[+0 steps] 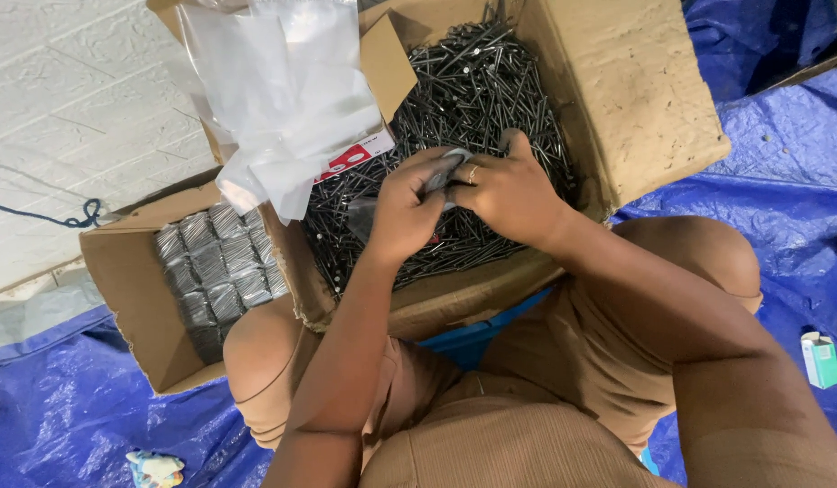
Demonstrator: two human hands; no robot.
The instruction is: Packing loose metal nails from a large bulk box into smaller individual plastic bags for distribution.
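The person is sitting on a blue sheet [780,181] with a big cardboard box [653,99] between the knees, in the upper middle of the frame. The box is holding a heap of dark nails [472,90]. Both hands are meeting over this heap, near the centre of the frame. The left hand [405,212] is curling its fingers together around a small clear bag [445,167], and the right hand [509,190] is pinching the same bag from the other side, fingers closed on it; a ring is showing on one finger. The bag is lying just above the nails, between the two hands. A bundle of empty plastic bags [283,90] is hanging over the box edge in the upper left. At the left of the frame a smaller box [120,271] is holding filled grey packets [219,262] in rows. A little green and white carton [820,359] is lying on the sheet at the right edge.
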